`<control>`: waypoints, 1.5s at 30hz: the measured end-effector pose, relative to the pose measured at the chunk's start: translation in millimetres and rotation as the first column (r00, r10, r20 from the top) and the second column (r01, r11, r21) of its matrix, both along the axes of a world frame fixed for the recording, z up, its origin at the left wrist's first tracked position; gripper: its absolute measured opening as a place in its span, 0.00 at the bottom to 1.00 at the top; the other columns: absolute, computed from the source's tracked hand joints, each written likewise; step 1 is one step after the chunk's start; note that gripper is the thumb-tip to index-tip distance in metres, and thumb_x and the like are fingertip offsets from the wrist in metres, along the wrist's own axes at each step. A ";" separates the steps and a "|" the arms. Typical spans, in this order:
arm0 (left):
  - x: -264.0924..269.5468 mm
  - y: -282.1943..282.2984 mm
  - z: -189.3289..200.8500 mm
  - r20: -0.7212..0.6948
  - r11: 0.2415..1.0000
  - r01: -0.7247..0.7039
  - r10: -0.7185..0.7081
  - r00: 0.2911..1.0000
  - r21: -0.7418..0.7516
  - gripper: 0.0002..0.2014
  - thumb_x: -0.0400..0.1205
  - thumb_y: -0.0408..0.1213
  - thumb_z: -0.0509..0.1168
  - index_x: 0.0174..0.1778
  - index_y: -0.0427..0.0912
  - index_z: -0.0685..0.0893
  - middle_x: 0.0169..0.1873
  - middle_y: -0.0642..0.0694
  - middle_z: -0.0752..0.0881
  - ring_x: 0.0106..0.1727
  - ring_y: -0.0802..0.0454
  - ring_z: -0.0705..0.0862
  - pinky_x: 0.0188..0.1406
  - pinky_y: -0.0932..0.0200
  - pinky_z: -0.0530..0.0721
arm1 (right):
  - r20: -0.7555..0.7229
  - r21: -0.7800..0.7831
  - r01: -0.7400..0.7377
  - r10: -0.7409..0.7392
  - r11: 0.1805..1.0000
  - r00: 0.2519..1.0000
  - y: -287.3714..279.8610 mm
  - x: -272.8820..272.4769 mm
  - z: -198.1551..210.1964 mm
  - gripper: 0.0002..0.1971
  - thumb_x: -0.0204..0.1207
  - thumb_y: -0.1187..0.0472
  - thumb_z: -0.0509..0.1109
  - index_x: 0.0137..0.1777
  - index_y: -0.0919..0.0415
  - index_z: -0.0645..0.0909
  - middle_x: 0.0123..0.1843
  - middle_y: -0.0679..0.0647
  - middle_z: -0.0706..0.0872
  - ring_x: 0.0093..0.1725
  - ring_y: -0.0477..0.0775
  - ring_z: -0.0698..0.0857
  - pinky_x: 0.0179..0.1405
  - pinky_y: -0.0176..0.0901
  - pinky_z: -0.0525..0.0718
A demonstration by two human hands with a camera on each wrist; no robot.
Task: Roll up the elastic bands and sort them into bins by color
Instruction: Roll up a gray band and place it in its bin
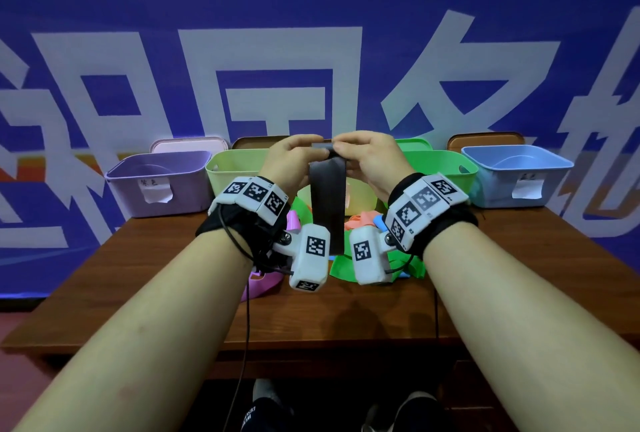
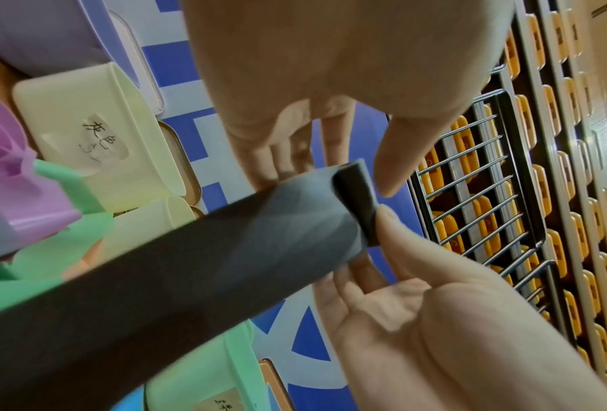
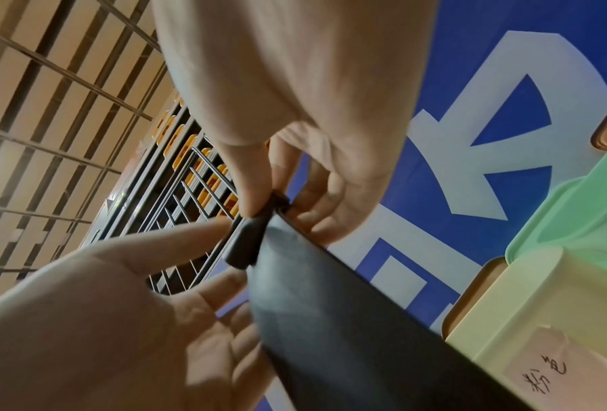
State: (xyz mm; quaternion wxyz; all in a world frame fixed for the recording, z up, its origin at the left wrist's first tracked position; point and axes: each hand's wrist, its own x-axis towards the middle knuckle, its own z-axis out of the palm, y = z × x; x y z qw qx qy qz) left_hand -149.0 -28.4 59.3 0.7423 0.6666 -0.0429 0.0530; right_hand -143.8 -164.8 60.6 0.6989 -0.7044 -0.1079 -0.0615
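Fingers of both hands pinch the black band's rolled top edge. Only the left wrist view shows 1 tight roll between them; the head view shows the band's tail hanging below.

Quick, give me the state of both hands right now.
Left hand: pinching the rolled top end of the dark band.
Right hand: pinching the same rolled end; the rest of the band hangs down.

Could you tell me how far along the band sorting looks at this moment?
Done: bin contents are hidden, so I cannot tell. In hand: both the left hand and right hand pinch the dark grey band, its top just starting to roll. Left: loose bands on the table.
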 end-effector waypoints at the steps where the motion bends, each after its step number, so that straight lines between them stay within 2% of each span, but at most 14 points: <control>1: -0.4 -0.5 -0.3 -0.025 1.000 0.006 -0.006 1.000 -0.014 0.09 0.80 0.31 0.68 0.56 0.38 0.85 0.45 0.41 0.87 0.43 0.46 0.86 0.38 0.60 0.84 | 0.012 0.017 -0.009 0.009 1.000 1.000 0.4 -0.3 -0.5 0.07 0.78 0.70 0.69 0.53 0.64 0.85 0.49 0.60 0.88 0.43 0.52 0.88 0.44 0.40 0.87; 4: 1.1 -2.0 -2.1 -0.003 0.999 -0.022 0.022 1.000 0.045 0.10 0.82 0.40 0.68 0.51 0.36 0.86 0.45 0.37 0.87 0.41 0.46 0.85 0.41 0.55 0.84 | 0.029 0.046 -0.021 0.020 0.999 0.999 2.2 2.7 -5.2 0.09 0.74 0.75 0.70 0.47 0.61 0.86 0.49 0.61 0.89 0.46 0.54 0.88 0.50 0.44 0.87; 7: 1.6 -0.2 -3.8 0.042 0.996 -0.048 0.045 0.998 0.073 0.05 0.81 0.32 0.67 0.48 0.35 0.87 0.50 0.31 0.87 0.50 0.39 0.86 0.57 0.46 0.83 | 0.013 0.082 -0.053 0.052 0.995 0.999 3.0 0.5 -7.9 0.11 0.73 0.76 0.69 0.50 0.62 0.85 0.47 0.58 0.88 0.46 0.53 0.87 0.48 0.42 0.86; 12: 6.2 1.6 -6.2 0.059 0.990 -0.068 0.061 0.996 0.121 0.05 0.80 0.28 0.68 0.49 0.38 0.86 0.51 0.33 0.87 0.53 0.40 0.86 0.61 0.46 0.82 | -0.065 0.068 -0.012 0.016 0.998 0.998 2.6 1.6 -8.7 0.10 0.80 0.57 0.68 0.58 0.57 0.85 0.48 0.52 0.87 0.44 0.51 0.86 0.42 0.40 0.82; 15: 6.4 1.8 -6.9 0.053 0.996 -0.046 0.042 0.998 0.075 0.09 0.79 0.28 0.68 0.55 0.35 0.84 0.51 0.34 0.86 0.46 0.44 0.86 0.45 0.54 0.86 | -0.009 0.037 0.006 -0.006 0.999 1.000 3.9 4.1 -9.6 0.08 0.80 0.63 0.68 0.53 0.64 0.86 0.48 0.59 0.88 0.45 0.54 0.88 0.43 0.41 0.85; 18: 5.2 1.5 -6.9 -0.044 0.999 -0.028 0.030 0.999 0.042 0.13 0.81 0.41 0.69 0.55 0.35 0.85 0.37 0.41 0.84 0.30 0.54 0.82 0.28 0.65 0.79 | 0.017 0.036 0.030 -0.031 0.999 0.999 3.0 5.9 -9.9 0.11 0.79 0.69 0.68 0.59 0.71 0.84 0.52 0.64 0.88 0.46 0.52 0.87 0.44 0.37 0.86; 22: 8.5 1.1 -8.5 -0.082 0.990 -0.028 0.040 0.996 0.135 0.21 0.80 0.52 0.67 0.53 0.35 0.87 0.40 0.40 0.84 0.39 0.48 0.82 0.42 0.57 0.80 | 0.050 -0.004 0.062 -0.061 0.998 0.997 5.4 8.0 -13.4 0.10 0.74 0.71 0.72 0.54 0.63 0.87 0.54 0.63 0.89 0.55 0.58 0.88 0.62 0.52 0.85; 26: 8.8 3.4 -8.5 -0.077 0.977 -0.027 0.044 0.996 0.211 0.14 0.81 0.51 0.67 0.46 0.43 0.87 0.39 0.42 0.86 0.43 0.46 0.85 0.46 0.55 0.83 | 0.066 -0.036 0.070 -0.068 0.997 0.996 5.5 10.7 -17.4 0.12 0.71 0.73 0.73 0.45 0.55 0.88 0.50 0.58 0.90 0.56 0.58 0.88 0.65 0.56 0.82; 30: 7.0 3.5 -9.9 -0.089 0.995 0.014 -0.005 0.996 0.102 0.16 0.81 0.40 0.68 0.57 0.32 0.85 0.44 0.36 0.86 0.44 0.42 0.85 0.46 0.53 0.83 | 0.058 0.003 0.030 -0.030 1.000 0.998 3.4 7.7 -16.8 0.15 0.71 0.77 0.70 0.44 0.54 0.86 0.44 0.55 0.88 0.50 0.56 0.87 0.59 0.50 0.85; 34: 7.7 3.2 -8.6 -0.045 0.998 0.011 -0.008 0.999 0.064 0.03 0.81 0.30 0.68 0.49 0.39 0.83 0.47 0.37 0.85 0.49 0.43 0.83 0.52 0.51 0.79 | -0.079 0.063 -0.004 0.009 0.998 0.997 3.4 -0.3 -12.3 0.03 0.78 0.57 0.70 0.46 0.51 0.85 0.41 0.49 0.84 0.41 0.49 0.83 0.45 0.42 0.82; 37: 7.6 4.3 -8.8 -0.025 0.999 0.017 -0.017 1.000 0.038 0.08 0.79 0.27 0.68 0.52 0.39 0.83 0.52 0.34 0.85 0.44 0.44 0.85 0.46 0.56 0.81 | -0.032 0.010 -0.009 0.009 1.000 0.999 3.9 0.3 -12.9 0.07 0.81 0.60 0.67 0.50 0.60 0.86 0.42 0.54 0.86 0.38 0.49 0.85 0.42 0.41 0.84; 40: 4.3 3.0 -8.8 -0.099 0.999 0.031 -0.027 0.995 0.039 0.16 0.80 0.43 0.69 0.61 0.39 0.83 0.53 0.40 0.86 0.43 0.51 0.87 0.37 0.62 0.82 | 0.000 0.028 0.012 -0.012 1.000 1.000 3.4 2.2 -10.6 0.07 0.80 0.67 0.67 0.53 0.65 0.85 0.48 0.61 0.88 0.43 0.55 0.86 0.53 0.49 0.85; 42: 6.0 2.0 -11.9 -0.156 0.993 0.023 -0.005 0.988 0.114 0.26 0.75 0.60 0.68 0.59 0.43 0.86 0.54 0.40 0.88 0.51 0.45 0.87 0.45 0.54 0.85 | 0.004 0.028 0.034 -0.034 0.999 0.999 1.8 3.6 -9.9 0.08 0.78 0.69 0.69 0.55 0.64 0.85 0.49 0.63 0.86 0.46 0.58 0.84 0.57 0.52 0.83; 45: 8.2 0.8 -15.9 -0.129 0.994 -0.015 0.029 0.991 0.106 0.27 0.69 0.63 0.71 0.50 0.43 0.88 0.50 0.38 0.90 0.52 0.41 0.89 0.59 0.43 0.85 | 0.005 0.040 0.023 -0.024 0.999 1.000 0.6 2.0 -11.0 0.12 0.74 0.75 0.69 0.53 0.61 0.85 0.48 0.60 0.87 0.48 0.57 0.86 0.59 0.49 0.84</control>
